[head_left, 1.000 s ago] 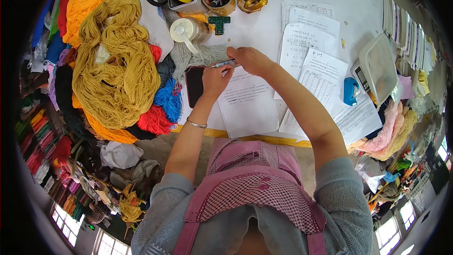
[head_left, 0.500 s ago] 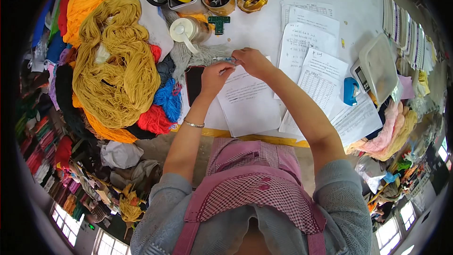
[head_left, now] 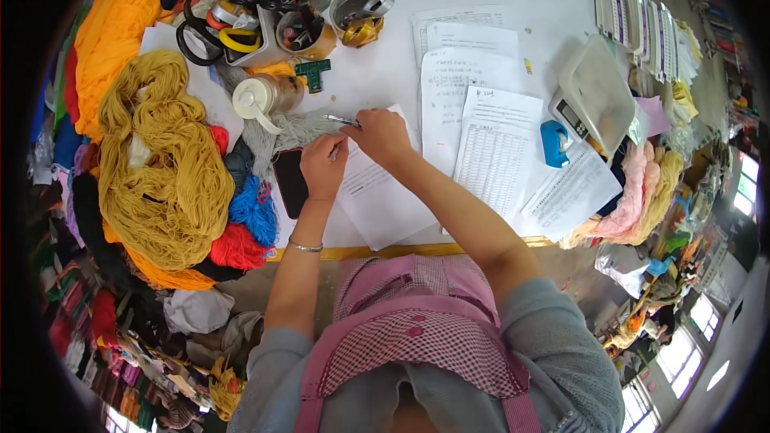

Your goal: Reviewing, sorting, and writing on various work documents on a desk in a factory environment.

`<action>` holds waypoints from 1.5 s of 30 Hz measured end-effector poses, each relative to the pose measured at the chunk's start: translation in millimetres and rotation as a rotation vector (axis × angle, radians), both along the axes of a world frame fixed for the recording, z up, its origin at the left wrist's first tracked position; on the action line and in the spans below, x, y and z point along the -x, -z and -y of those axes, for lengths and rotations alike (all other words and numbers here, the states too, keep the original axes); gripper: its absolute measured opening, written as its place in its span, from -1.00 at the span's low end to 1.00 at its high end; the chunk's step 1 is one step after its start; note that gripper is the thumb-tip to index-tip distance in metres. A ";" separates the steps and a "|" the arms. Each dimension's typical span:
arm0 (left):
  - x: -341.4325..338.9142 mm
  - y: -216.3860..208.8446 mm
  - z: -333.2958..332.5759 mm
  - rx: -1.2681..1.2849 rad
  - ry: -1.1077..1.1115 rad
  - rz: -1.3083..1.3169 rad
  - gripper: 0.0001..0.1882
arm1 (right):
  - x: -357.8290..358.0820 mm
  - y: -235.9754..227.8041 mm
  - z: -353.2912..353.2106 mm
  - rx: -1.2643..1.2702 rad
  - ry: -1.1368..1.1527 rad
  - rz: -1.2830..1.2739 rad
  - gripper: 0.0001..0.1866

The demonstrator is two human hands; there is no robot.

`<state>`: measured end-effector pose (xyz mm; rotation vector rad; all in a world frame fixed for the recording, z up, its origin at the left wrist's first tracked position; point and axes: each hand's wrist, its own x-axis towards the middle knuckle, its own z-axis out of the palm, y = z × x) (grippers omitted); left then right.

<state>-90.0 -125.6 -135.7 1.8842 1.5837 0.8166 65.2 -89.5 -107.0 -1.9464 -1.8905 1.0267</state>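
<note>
A slim, silvery pen [head_left: 342,120] sticks out to the left from the fingers of my right hand [head_left: 380,138], which is closed on it. My left hand [head_left: 322,170] is just below and to the left, fingers pinched around a small whitish piece too small to make out. Both hands are over a printed sheet of paper [head_left: 383,208] near the table's front edge. Left of my left hand lies a dark phone [head_left: 290,183]. Grey yarn [head_left: 301,130] is spread beyond the fingertips.
A large mustard yarn heap [head_left: 164,168] fills the table's left side. Farther back stand a lidded jar [head_left: 281,95] and cups of tools. To the right are more papers [head_left: 496,140], a blue tape dispenser [head_left: 553,143] and a scale with a clear tray [head_left: 593,96].
The view has shifted, so the table's things sit farther left. My hands, close together on the pen before, have come slightly apart; the pen is now in my right hand.
</note>
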 end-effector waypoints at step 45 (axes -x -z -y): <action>5.5 -2.4 -10.6 0.355 0.007 0.163 -0.86 | -22.0 28.8 2.1 -0.141 -0.199 -0.348 -0.87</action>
